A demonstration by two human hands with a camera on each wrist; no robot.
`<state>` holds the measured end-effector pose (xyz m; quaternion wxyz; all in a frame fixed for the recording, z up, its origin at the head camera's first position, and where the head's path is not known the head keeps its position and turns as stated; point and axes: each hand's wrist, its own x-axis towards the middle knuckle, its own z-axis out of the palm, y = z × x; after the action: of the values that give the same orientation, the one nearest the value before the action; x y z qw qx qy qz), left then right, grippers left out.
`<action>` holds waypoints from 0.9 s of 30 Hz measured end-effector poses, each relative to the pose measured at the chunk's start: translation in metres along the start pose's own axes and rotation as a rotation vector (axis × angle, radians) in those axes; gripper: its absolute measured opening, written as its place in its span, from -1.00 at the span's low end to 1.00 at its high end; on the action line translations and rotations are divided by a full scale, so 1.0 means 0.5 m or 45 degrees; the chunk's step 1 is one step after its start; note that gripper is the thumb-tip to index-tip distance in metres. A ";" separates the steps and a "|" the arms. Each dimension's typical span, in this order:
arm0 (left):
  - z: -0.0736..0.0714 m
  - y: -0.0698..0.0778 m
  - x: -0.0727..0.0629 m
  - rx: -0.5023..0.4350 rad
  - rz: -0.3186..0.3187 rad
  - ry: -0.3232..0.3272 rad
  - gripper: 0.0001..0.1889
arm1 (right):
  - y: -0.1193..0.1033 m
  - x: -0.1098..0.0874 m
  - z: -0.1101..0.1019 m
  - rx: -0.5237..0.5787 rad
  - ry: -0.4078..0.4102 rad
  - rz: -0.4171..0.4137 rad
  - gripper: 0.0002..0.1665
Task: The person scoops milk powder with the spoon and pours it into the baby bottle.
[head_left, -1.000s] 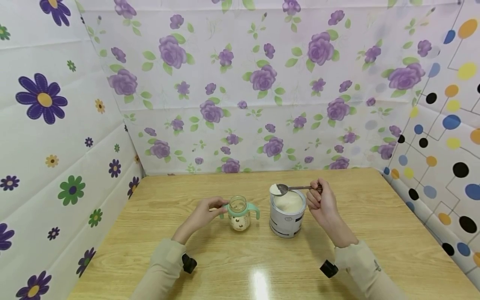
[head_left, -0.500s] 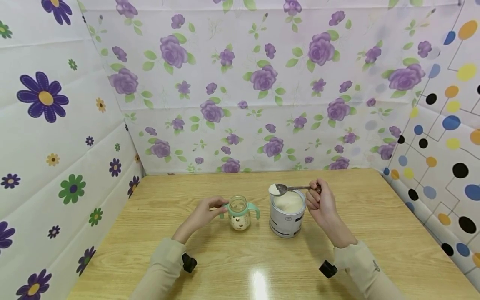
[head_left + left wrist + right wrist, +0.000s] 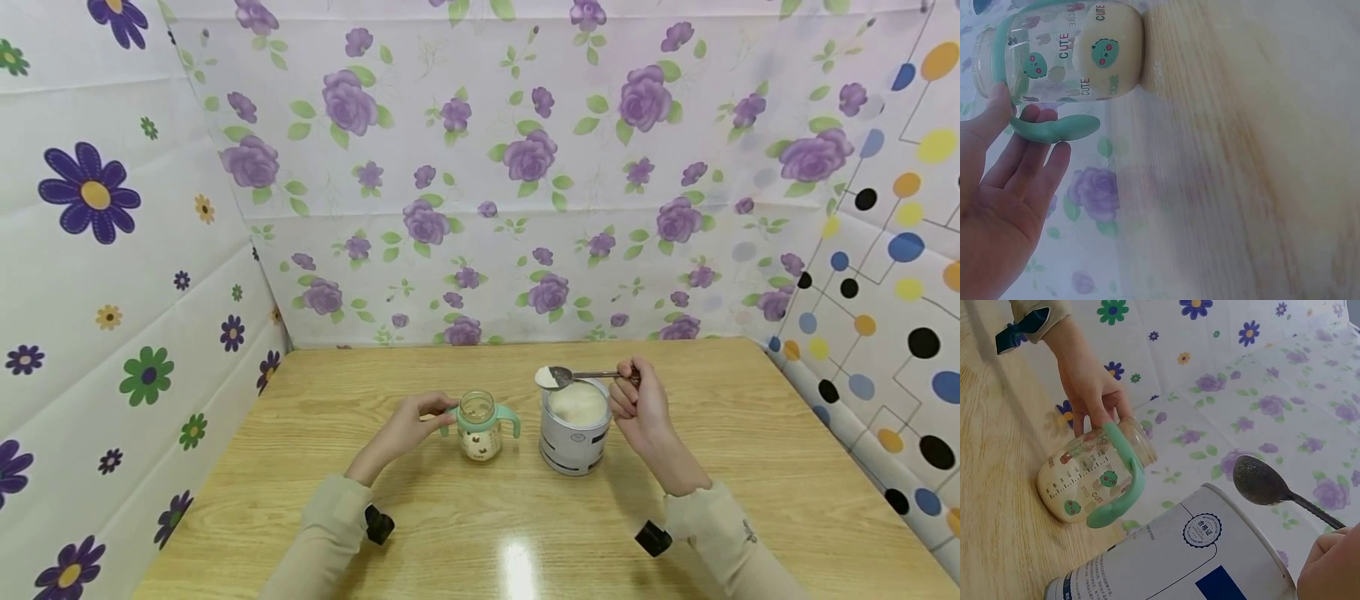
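A clear baby bottle (image 3: 480, 442) with mint-green handles stands upright on the table, uncapped, with pale cream contents in its lower part. My left hand (image 3: 408, 423) holds its left handle (image 3: 1054, 129), thumb at the green collar and fingers around the handle. To the right of the bottle stands an open white can (image 3: 572, 448) nearly full of cream-white powder (image 3: 579, 403). My right hand (image 3: 643, 410) grips a metal spoon (image 3: 592, 375) by the end of its handle. The spoon is level over the can's far rim, its bowl heaped with powder (image 3: 545, 378) and pointing left.
The wooden table (image 3: 480, 517) reaches back to a purple-rose cloth (image 3: 525, 208). A flowered cloth (image 3: 150, 275) hangs on the left and a dotted one (image 3: 870, 292) on the right. Each wrist carries a small black camera (image 3: 378, 526).
The spoon of powder has drifted slightly left above the can, with my right hand moving along. My left hand and the bottle stay in place.
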<state>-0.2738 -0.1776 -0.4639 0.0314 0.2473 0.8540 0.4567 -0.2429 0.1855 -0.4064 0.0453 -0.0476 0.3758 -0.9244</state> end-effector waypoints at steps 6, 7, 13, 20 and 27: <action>0.000 0.001 0.000 0.007 0.007 0.003 -0.72 | 0.001 0.002 0.006 0.024 -0.002 0.004 -0.42; 0.000 0.001 0.001 0.009 0.009 0.002 -0.71 | 0.001 0.003 0.007 0.026 0.005 0.006 -0.42; 0.000 0.000 0.001 0.014 0.007 -0.001 -0.72 | 0.004 0.007 0.014 0.019 0.035 0.001 -0.41; 0.001 -0.002 0.001 0.002 -0.001 -0.009 -0.69 | 0.006 0.010 0.017 0.029 0.036 -0.009 -0.42; 0.001 -0.006 0.000 0.004 -0.005 0.000 -0.71 | 0.008 0.014 0.020 0.057 0.025 -0.009 -0.43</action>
<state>-0.2749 -0.1784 -0.4665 0.0317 0.2458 0.8552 0.4552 -0.2486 0.1747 -0.4017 0.0392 -0.0389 0.3552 -0.9332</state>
